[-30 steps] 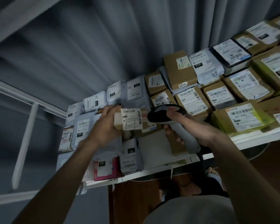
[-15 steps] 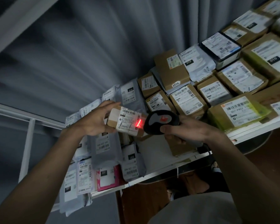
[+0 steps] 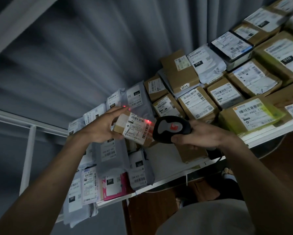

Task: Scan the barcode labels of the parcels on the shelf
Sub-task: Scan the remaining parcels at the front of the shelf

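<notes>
The left hand (image 3: 101,128) grips a small brown box (image 3: 133,129) by its end, label (image 3: 137,128) up, held just above the shelf (image 3: 167,168). The right hand (image 3: 200,136) is curled round a dark scanner (image 3: 172,129), whose head sits just beside the box. Red light spots show on the label and just beyond the left fingertips. Past both hands, labelled boxes and grey mailers cover the shelf; a pink parcel (image 3: 114,187) lies nearer, under the left forearm.

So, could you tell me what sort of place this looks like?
Probably a parcel depot or pickup point: a white shelf packed with labelled parcels, and a right hand aiming a barcode scanner at a small box.
</notes>
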